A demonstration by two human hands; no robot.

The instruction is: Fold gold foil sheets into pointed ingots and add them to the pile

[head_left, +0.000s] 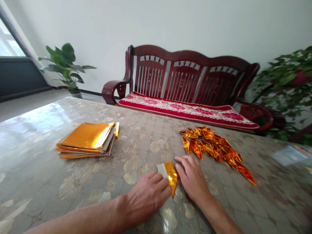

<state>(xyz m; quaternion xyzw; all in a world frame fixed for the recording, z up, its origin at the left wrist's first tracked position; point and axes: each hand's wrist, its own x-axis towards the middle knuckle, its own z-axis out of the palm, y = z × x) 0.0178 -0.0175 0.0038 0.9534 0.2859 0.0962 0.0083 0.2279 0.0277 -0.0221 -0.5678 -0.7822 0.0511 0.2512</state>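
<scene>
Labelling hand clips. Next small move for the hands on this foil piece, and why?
Probably fold the pale end of the gold foil piece over and crease it, the left hand steadying and the right hand pressing. That end shows its pale back, unlike the pointed gold pieces lying folded nearby, and both hands are right at it.

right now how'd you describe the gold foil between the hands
On the patterned table facing the red wooden bench, find the hands. Between the left hand and right hand lies a gold foil strip with a grey end, apart from the pointed foil pile and flat stack.
</scene>
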